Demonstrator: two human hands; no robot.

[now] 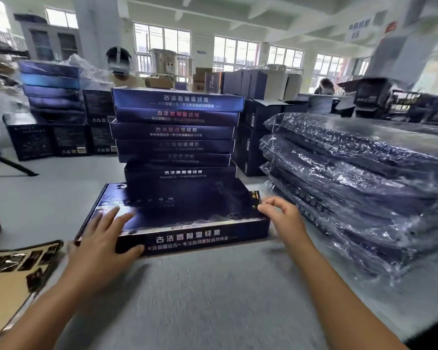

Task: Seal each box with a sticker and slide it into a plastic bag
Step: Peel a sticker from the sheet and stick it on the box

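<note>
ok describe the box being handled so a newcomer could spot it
Find the tall stack of dark blue boxes mid-table. At its foot lies one flat box, left hand on its near corner, right hand at its right edge. Unlike the bagged boxes rightward, it is bare and unstacked.

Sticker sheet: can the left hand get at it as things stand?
Probably yes. The left hand rests on the near-left corner of the box, and the sticker sheet lies on the table just left of it, nothing between them.
</note>
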